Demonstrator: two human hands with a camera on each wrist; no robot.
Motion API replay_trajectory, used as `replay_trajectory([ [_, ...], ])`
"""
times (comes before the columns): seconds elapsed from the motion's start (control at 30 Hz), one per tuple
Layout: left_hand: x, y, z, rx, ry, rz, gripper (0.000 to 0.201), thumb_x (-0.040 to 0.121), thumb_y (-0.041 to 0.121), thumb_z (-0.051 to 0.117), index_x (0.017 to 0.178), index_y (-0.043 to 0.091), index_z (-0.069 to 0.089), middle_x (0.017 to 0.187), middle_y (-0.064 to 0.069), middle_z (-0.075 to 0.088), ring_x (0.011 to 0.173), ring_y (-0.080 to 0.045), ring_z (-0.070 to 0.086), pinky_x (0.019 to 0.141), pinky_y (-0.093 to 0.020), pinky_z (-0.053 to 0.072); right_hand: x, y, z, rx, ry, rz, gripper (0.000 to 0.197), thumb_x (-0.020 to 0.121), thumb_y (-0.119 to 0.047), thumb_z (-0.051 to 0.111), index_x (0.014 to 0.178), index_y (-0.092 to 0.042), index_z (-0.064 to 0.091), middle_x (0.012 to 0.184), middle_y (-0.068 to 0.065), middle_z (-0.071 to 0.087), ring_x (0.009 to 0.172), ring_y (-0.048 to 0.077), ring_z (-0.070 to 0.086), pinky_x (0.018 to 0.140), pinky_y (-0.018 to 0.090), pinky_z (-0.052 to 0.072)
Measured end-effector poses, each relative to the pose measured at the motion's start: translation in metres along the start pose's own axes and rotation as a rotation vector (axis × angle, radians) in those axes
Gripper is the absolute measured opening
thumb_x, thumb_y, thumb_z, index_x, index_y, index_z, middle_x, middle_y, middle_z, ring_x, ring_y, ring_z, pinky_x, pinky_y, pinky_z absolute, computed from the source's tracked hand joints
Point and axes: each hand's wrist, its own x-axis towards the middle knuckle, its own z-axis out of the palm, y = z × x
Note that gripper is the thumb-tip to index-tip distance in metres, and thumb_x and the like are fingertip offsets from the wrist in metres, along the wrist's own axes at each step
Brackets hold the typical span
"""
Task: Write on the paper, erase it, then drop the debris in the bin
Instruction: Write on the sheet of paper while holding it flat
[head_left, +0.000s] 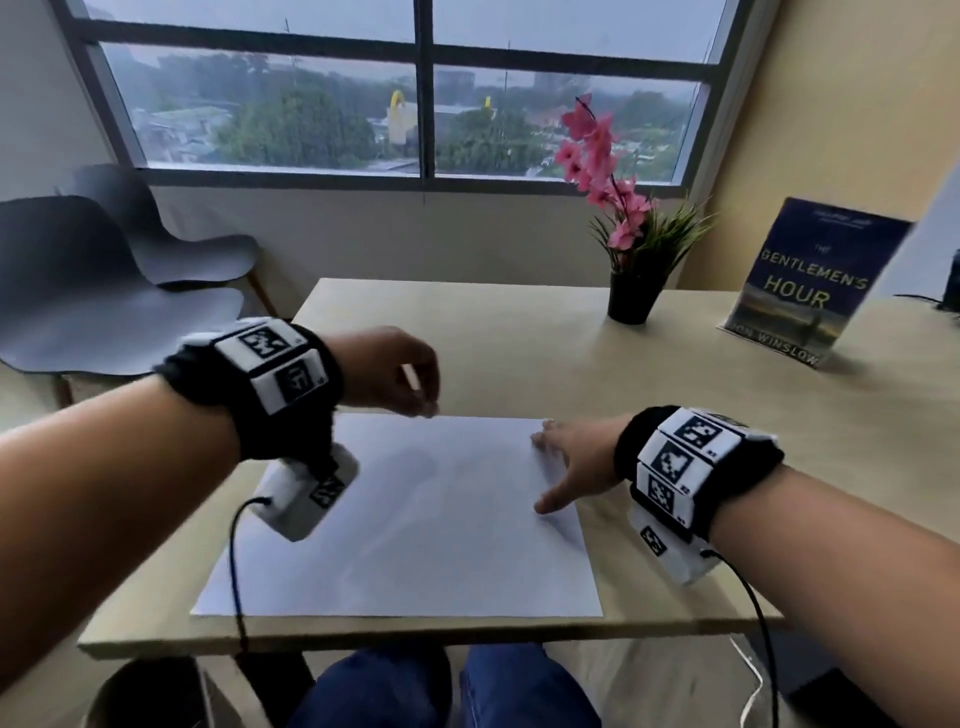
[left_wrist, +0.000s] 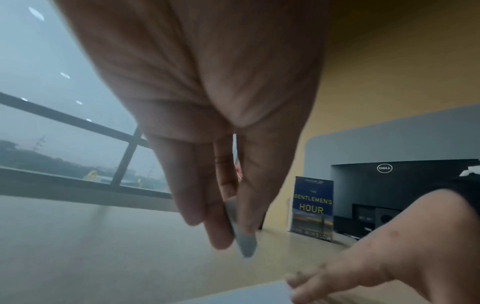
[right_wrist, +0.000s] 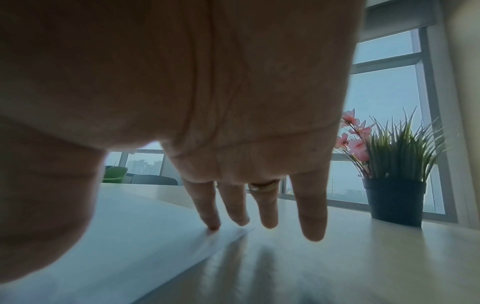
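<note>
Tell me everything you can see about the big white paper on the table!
The paper is a large plain white sheet, thin and smooth, lying flat on the light wooden table near its front edge. No writing shows on it. The right hand rests on its far right corner with straight fingers. The left hand hangs over its far edge, pinching a small pale object, and does not plainly touch the sheet.
</note>
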Motion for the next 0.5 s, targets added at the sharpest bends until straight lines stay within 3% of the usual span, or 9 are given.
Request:
replay_trajectory([
  [0.1,0.032,0.012,0.012,-0.035,-0.093,0.008,0.019,0.078,0.009,0.066,0.093,0.021,0.066,0.099,-0.001,0.075,0.094,-0.018,0.07,0.091,-0.037,0.054,0.01,0.004,-0.001,0.041,-0.001,-0.022,0.101,0.08,-0.063,0.06,0.154,-0.018,0.009,0.163,0.0,0.006,0.148,0.016,0.015,0.119,0.031,0.015],
  [0.23,0.067,0.018,0.024,0.013,-0.152,0.024,0.021,0.08,0.006,0.063,0.1,0.009,0.065,0.104,-0.008,0.074,0.097,-0.023,0.068,0.087,-0.03,0.054,0.027,0.007,0.002,0.047,-0.02,-0.045,0.107,0.079,-0.066,0.059,0.154,-0.016,0.001,0.163,0.001,-0.005,0.15,0.019,0.003,0.121,0.036,0.01],
  [0.3,0.081,0.016,0.029,0.042,-0.129,0.034,0.022,0.081,0.007,0.063,0.103,0.008,0.063,0.108,-0.004,0.071,0.083,-0.014,0.065,0.075,-0.023,0.05,0.034,0.009,0.002,0.07,-0.031,-0.046,0.112,0.077,-0.066,0.06,0.154,-0.017,-0.004,0.162,0.0,-0.011,0.15,0.019,-0.005,0.121,0.037,0.007],
  [0.37,0.089,0.014,0.033,0.068,-0.1,0.05,0.027,0.082,0.009,0.064,0.109,0.009,0.063,0.111,-0.001,0.068,0.066,0.002,0.051,0.064,-0.018,0.042,0.036,0.009,0.001,0.089,-0.04,-0.052,0.115,0.076,-0.065,0.063,0.154,-0.018,-0.008,0.162,-0.002,-0.014,0.149,0.018,-0.01,0.122,0.037,0.004],
  [0.43,0.098,0.011,0.037,0.092,-0.098,0.073,0.032,0.084,0.011,0.065,0.116,0.01,0.062,0.115,-0.003,0.066,0.067,-0.002,0.049,0.066,-0.021,0.041,0.04,0.009,0.002,0.104,-0.05,-0.061,0.116,0.076,-0.064,0.063,0.153,-0.018,-0.01,0.161,-0.003,-0.017,0.149,0.016,-0.013,0.122,0.037,0.002],
  [0.5,0.102,0.01,0.04,0.136,-0.093,0.078,0.029,0.085,0.012,0.065,0.114,0.012,0.065,0.114,-0.002,0.067,0.078,-0.008,0.051,0.075,-0.022,0.044,0.041,0.008,0.003,0.113,-0.067,-0.064,0.117,0.076,-0.067,0.061,0.153,-0.02,-0.013,0.16,-0.004,-0.02,0.148,0.015,-0.015,0.122,0.039,0.001],
])
